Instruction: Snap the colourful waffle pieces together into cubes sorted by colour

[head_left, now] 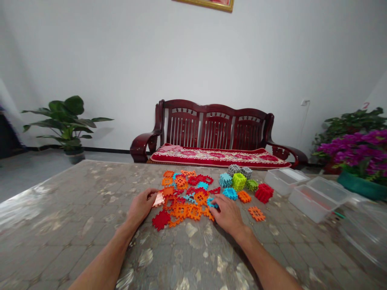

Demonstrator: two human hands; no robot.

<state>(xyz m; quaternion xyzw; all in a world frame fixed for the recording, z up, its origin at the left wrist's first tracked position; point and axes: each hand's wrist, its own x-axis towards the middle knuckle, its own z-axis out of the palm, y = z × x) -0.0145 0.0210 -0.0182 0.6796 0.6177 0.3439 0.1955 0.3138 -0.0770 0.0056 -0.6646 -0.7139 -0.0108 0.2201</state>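
Note:
A loose pile of flat, toothed plastic building tiles in orange, red and blue lies on the table before me. At the pile's left side, my left hand point(142, 207) has its thumb and fingers on the edge of a pale, shiny orange tile point(159, 199), which looks tilted. On the right side, my right hand point(227, 213) pinches a blue tile point(212, 202) with thumb and fingertips. Between the hands lie orange tiles point(180, 210), and a solid red tile point(161, 220) is nearest me. Another orange tile point(256, 214) lies apart, right of my right hand.
Beyond my right hand stand stacked or joined tiles: blue point(225, 180), lime green point(239, 182), grey point(234, 169) and red point(264, 193). Clear plastic boxes point(314, 201) line the table's right side near purple flowers point(359, 151). A wooden bench point(216, 121) stands behind the table point(75, 209).

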